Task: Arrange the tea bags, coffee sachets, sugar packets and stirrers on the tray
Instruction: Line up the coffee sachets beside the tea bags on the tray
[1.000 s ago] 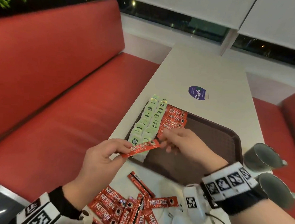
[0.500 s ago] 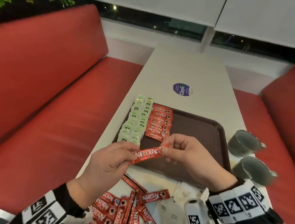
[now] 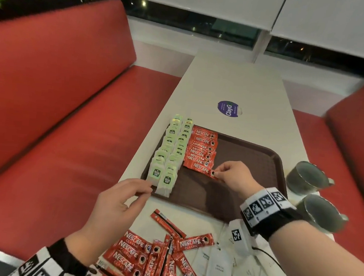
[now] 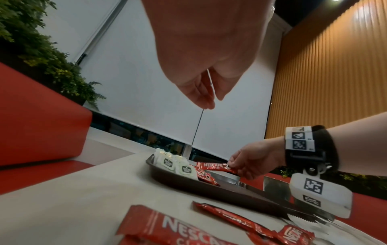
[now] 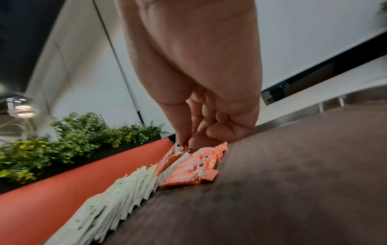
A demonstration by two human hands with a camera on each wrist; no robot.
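While left hand (image 3: 114, 206) hangs relaxed, right hand (image 3: 234, 177) pinches coffee sachet (image 3: 200, 168) over tray (image 3: 250, 165).

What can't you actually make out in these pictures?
- Stirrers: none can be picked out in any view.
- Sugar packets: head view, partly cut off by the bottom edge and hidden by the right wrist.
- Tea bags: right wrist view, labels blurred.
- Coffee sachet: its tip is hidden under the right hand.

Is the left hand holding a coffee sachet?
No, the left hand hovers empty; the right hand pinches the coffee sachet.
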